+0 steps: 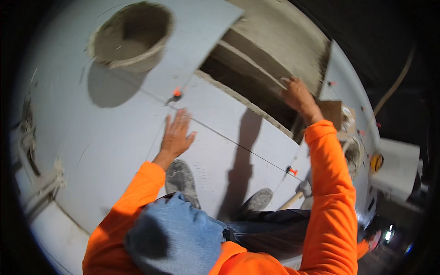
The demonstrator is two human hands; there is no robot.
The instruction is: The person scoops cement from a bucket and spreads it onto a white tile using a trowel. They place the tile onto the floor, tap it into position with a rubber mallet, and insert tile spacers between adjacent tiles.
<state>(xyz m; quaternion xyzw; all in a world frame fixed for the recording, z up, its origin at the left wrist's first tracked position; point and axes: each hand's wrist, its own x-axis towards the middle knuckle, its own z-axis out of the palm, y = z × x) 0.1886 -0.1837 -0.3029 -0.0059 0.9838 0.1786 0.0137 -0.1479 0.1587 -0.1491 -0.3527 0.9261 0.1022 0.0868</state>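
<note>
My left hand (178,134) lies with fingers spread on a large pale floor tile (215,153), beside an orange-and-black tile levelling clip (177,93). Ahead of me to the right, my right hand (300,97) is closed around the near end of a long thin pale strip (254,65). That strip spans a dark gap between the tiles and the bare concrete (288,32). Whether it is a separate bar or the edge of a larger panel, I cannot tell. Another clip (292,171) sits in the joint nearer my right foot.
A mortar-crusted bucket (160,50) stands far left on the tiles. Beside my right arm lies a mallet (303,188) with a grey head. Farther right are a white container (394,167) and a hose (398,85). Another person's orange sleeve (363,249) shows lower right.
</note>
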